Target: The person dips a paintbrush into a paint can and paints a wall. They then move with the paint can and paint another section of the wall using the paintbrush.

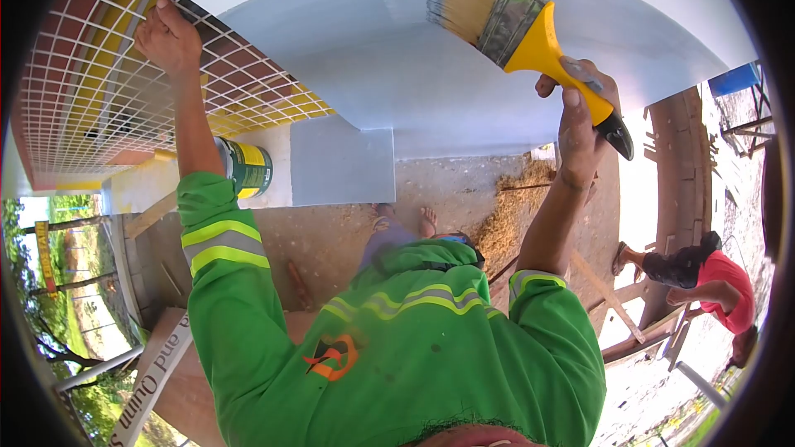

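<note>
My right hand (581, 128) is wrapped round the yellow handle of a wide paintbrush (530, 37). The brush is raised, its pale bristles pointing up and left, with grey paint at their ends. Behind it stretches a wall (331, 33) coated in light grey-blue; whether the bristles touch it I cannot tell. On the left, my left hand (170, 37) is closed on a white wire mesh (91, 74), its fingers curled over the bars. Below that forearm a paint bucket (248, 167) with a green and yellow label stands beside a grey-painted block (344, 161).
A person in a red shirt (729, 285) is bent over at the right, near wooden planks (613, 302). Sawdust (517, 211) lies on the floor below. A printed banner strip (157, 377) and branches are at the lower left.
</note>
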